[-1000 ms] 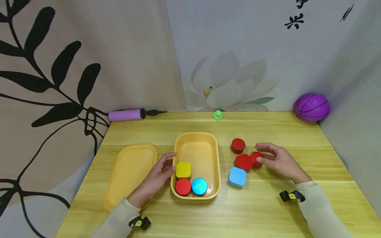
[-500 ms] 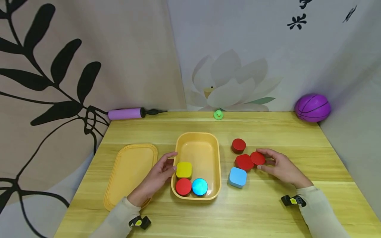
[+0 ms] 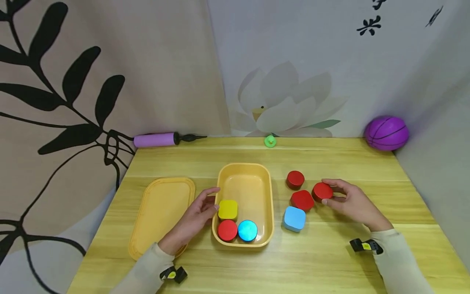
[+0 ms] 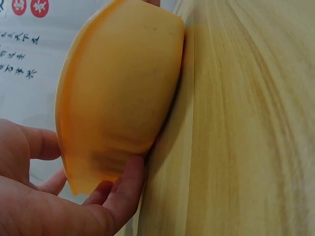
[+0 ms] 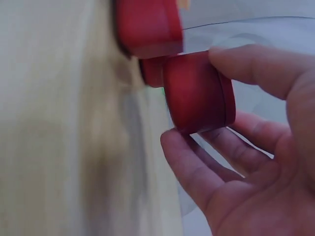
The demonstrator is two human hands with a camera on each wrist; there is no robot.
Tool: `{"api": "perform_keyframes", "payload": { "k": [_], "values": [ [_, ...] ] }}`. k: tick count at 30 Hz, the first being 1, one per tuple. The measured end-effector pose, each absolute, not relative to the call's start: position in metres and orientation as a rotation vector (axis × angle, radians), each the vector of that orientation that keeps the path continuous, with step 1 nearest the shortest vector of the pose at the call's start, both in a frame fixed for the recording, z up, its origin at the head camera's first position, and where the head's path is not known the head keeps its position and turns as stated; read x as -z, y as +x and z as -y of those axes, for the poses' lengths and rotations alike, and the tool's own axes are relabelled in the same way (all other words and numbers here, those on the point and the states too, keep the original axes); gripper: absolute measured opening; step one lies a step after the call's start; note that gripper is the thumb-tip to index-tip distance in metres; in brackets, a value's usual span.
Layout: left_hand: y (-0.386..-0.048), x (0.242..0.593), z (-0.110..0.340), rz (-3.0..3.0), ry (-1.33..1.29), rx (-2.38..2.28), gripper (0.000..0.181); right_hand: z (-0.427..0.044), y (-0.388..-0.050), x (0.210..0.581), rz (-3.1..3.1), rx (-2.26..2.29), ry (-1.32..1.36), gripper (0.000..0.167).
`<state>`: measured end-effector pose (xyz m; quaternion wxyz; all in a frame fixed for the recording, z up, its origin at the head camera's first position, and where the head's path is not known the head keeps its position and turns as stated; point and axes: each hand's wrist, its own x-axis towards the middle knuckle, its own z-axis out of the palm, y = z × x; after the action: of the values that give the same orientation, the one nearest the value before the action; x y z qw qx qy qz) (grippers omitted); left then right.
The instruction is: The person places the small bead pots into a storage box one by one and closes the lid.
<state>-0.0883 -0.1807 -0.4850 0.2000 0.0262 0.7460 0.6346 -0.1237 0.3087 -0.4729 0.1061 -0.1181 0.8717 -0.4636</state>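
In the head view, my right hand (image 3: 354, 203) pinches a small round red box (image 3: 322, 192) between thumb and fingers. The right wrist view shows a lid-like seam near one end of this red box (image 5: 197, 93). Left of it are a red octagonal-looking box (image 3: 302, 200), another round red box (image 3: 295, 180) and a light-blue rounded-square box (image 3: 294, 218). My left hand (image 3: 194, 218) rests loosely curved fingers against the left side of the yellow plastic tray (image 3: 253, 179). A yellow square box (image 3: 228, 209), a red round one (image 3: 227, 230) and a blue round one (image 3: 247, 231) sit inside.
A yellow lid (image 3: 165, 208) lies left of the tray, partly behind my left forearm. Along the table's back edge are a purple hand pump (image 3: 156, 139), a green duck toy (image 3: 270, 141) and a purple ball (image 3: 386, 133). A printed cloth hangs behind.
The round red box in my right hand has shifted to the right, and a gap now separates it from the octagonal-looking red box. My left hand stays at the tray's side.
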Motion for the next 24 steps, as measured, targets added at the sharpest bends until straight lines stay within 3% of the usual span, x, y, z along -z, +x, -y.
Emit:
{"api": "perform_keyframes", "payload": {
  "k": [24],
  "values": [
    [-0.088, 0.486, 0.178, -2.124, 0.060, -1.785, 0.050, -0.257, -0.136, 0.430, -2.549, 1.455, -0.551, 0.062]
  ]
}}
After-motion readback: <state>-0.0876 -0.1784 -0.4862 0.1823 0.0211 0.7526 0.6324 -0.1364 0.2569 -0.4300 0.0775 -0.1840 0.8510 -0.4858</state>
